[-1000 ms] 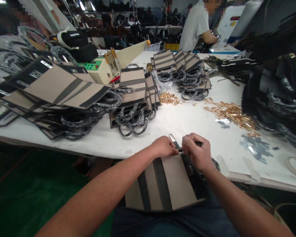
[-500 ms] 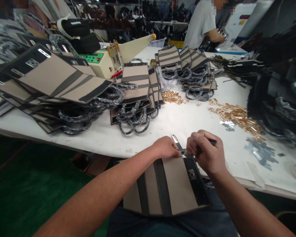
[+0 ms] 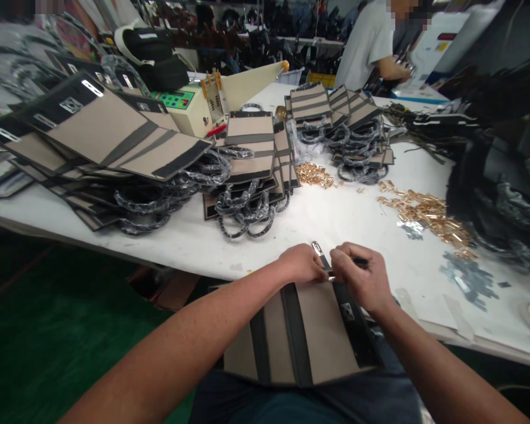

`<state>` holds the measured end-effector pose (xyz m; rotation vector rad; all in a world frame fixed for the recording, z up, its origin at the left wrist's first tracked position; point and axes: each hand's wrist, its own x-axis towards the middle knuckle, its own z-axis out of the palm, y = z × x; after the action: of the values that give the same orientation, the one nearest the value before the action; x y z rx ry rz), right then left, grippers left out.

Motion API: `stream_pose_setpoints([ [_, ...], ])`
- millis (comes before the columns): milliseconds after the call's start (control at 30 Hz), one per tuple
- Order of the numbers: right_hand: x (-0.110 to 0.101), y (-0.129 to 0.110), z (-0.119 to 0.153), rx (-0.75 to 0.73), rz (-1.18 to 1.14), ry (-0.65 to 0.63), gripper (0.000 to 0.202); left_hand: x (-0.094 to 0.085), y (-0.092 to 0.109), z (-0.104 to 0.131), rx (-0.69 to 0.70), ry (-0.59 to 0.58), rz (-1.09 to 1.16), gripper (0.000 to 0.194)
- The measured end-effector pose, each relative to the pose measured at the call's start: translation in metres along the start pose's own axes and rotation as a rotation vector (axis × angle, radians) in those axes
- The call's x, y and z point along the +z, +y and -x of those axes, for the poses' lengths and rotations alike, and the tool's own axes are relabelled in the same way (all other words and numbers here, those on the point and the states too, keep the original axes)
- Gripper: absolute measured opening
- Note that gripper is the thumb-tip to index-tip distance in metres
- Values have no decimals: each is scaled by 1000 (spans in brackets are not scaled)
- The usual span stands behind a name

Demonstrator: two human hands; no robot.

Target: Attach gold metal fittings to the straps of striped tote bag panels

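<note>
Clad in dark navy cloth (image 3: 382,383), dark teal cloth (image 3: 287,407) at centre; bare at left hand (image 3: 304,264), right hand (image 3: 365,275), forearms (image 3: 189,330).

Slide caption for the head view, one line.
Left hand holding a beige-and-black panel by its edge, right hand gripping a dark tool; golden pieces lie on the white table beyond.

Bag workshop: stacked beige-black panels (image 3: 249,126), plastic-wrapped handles (image 3: 141,207), heaped gold fittings (image 3: 435,217), machine (image 3: 198,121) with buttons (image 3: 176,99), white worktable (image 3: 335,215).

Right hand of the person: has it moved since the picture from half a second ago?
Yes, slightly left: the right hand is now farther from the grey strips on the table.
</note>
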<state>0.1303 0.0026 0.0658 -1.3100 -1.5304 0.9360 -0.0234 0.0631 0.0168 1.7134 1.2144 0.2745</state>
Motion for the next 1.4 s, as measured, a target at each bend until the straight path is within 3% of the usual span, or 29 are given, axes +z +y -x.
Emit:
stream_pose_setpoints([
  [100,-5,-4,3,19,-227,83,47,-2,3,4,-11,-69,-40,19],
  [267,-5,-22,6,-140,-578,184,42,-2,2,1,-26,-86,-59,15],
  [467,3,-4,7,-38,-467,144,46,-3,3,1,-6,-115,-82,14],
  [633,-2,-2,6,-200,-595,168,40,-2,2,0,-11,-103,-81,16],
  [800,-3,3,8,-64,-592,140,41,-1,2,0,-12,-112,-77,15],
  [967,-10,-2,5,-198,-661,248,38,-1,2,0,-17,-81,-84,17],
  [1100,-1,10,6,-77,-545,221,42,-1,3,1,-8,-71,-107,16],
  [1300,-8,25,18,-75,-512,247,42,4,15,19,25,63,-192,16],
  [1400,-13,28,21,-78,-520,238,42,24,18,52,123,270,-293,30],
])
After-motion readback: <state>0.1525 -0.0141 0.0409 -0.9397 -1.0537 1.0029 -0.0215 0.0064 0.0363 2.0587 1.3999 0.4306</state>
